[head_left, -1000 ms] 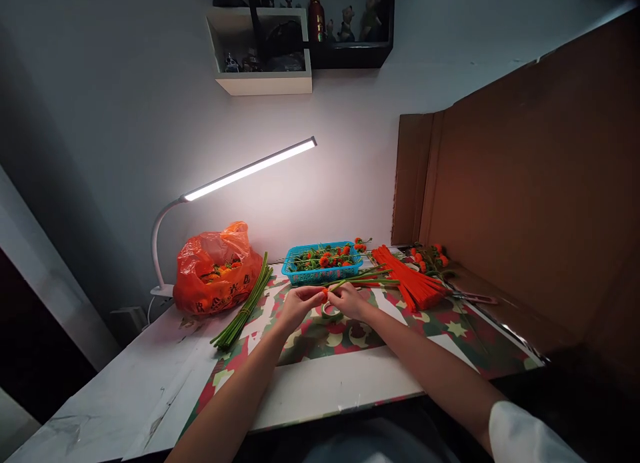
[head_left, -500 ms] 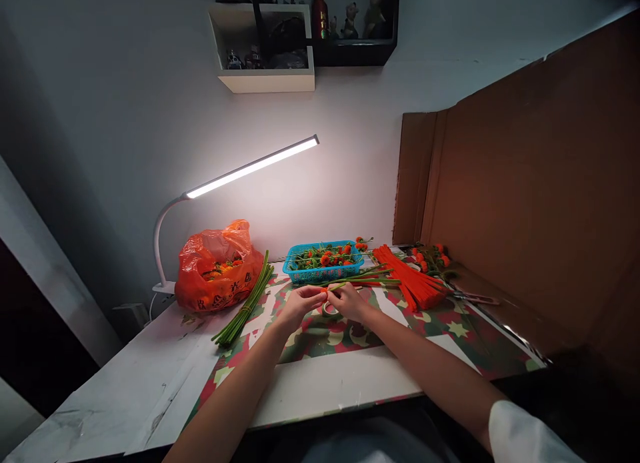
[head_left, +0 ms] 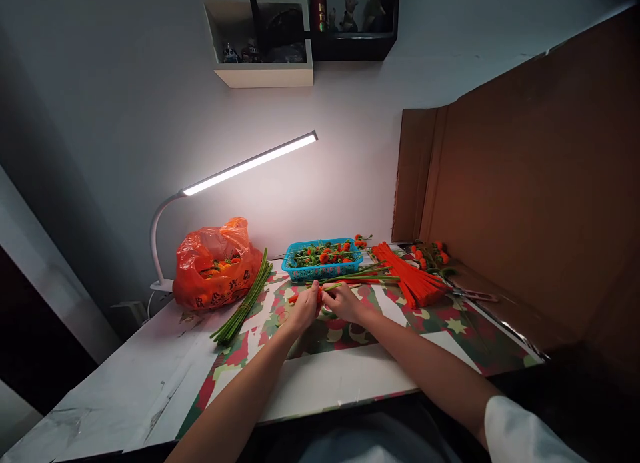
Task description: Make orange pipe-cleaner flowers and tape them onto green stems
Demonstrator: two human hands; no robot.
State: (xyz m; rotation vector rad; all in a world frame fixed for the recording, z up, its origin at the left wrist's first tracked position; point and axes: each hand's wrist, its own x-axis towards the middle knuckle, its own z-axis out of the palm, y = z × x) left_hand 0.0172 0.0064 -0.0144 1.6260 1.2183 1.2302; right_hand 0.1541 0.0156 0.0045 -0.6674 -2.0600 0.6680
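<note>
A small orange-red piece (head_left: 319, 300) is pinched in my left hand (head_left: 303, 310), above the red-and-green patterned table cover (head_left: 345, 336), while my right hand (head_left: 345, 302) grips a slim green stem (head_left: 333, 287). Beyond stands a blue plastic mesh basket (head_left: 320, 272).

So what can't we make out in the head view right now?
All head view:
Orange piece in the left hand: mostly covered by fingers.
Right hand fingertips on the green stem: hidden by its own curled fingers.
Orange bag, lower contents: behind its wall.
Blue basket, bottom: under flowers.
Shelf, top: cut off by upper edge.
Figurines, details: too small, dark.
</note>
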